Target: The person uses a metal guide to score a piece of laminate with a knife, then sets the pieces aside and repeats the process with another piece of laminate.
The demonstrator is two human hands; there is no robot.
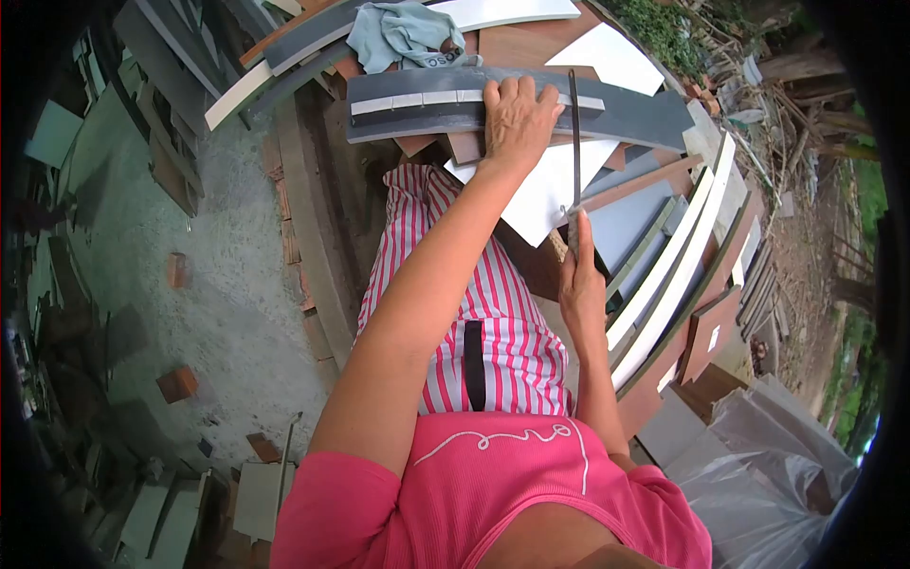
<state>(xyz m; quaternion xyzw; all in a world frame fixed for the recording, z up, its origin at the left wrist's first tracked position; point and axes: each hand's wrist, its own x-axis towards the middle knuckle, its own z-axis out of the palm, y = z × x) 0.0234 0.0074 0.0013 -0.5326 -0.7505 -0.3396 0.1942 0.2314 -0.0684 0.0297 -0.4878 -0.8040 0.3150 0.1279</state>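
A long dark grey board (417, 82) lies across the pile in front of me, with a narrow white strip (441, 99) along it, marked off in segments. My left hand (519, 119) presses down on the board and strip with its fingers bent over them. In my right hand (582, 261), the fingers are wrapped round the handle of a long thin blade (576, 152). The blade points away from me and crosses over the strip and board, just right of my left hand. Whether it touches the strip cannot be told.
A blue-grey cloth (403, 36) lies beyond the board. White panels (607, 59) and curved white strips (664, 284) are stacked at the right. Clear plastic sheeting (749, 474) is at the lower right. Bricks (177, 385) lie on the concrete floor (227, 313) at the left.
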